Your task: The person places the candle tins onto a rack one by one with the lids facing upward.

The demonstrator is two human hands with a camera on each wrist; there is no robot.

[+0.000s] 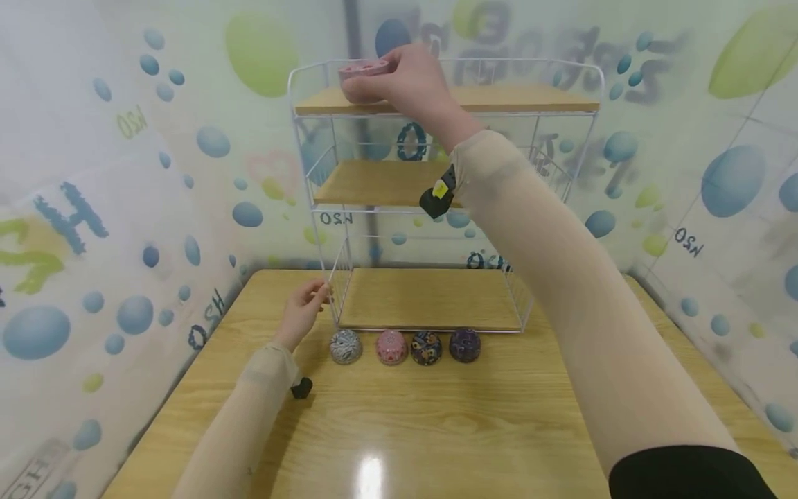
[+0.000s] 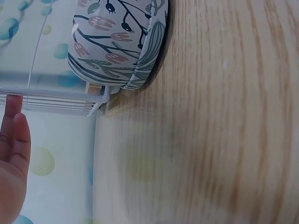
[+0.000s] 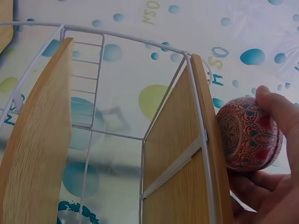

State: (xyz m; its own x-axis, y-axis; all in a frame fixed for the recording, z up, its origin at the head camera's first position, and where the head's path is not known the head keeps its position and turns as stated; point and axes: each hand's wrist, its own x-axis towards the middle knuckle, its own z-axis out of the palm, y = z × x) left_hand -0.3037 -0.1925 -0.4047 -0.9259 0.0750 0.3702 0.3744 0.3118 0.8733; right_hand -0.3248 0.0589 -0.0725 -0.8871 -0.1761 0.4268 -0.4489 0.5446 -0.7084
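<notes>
My right hand (image 1: 408,80) grips a round patterned tin (image 3: 250,135) at the left part of the top board. In the right wrist view its red, white and teal pattern shows, and the thumb and fingers press on its sides. The tin sits right at the board's edge. Low on the left, my left hand (image 1: 304,312) holds the front left post of a white wire shelf rack (image 1: 314,242) with its fingertips. Close by that hand, a tin with a leaf and flower print (image 2: 114,44) stands on the table in the left wrist view.
Along the rack's front foot stand a pink tin (image 1: 391,346), a dark multicoloured tin (image 1: 427,348) and a purple tin (image 1: 465,345). The rack has a middle board (image 1: 374,181) and a bottom board (image 1: 430,298). Behind the wooden table (image 1: 436,430) hang printed wall sheets (image 1: 212,201).
</notes>
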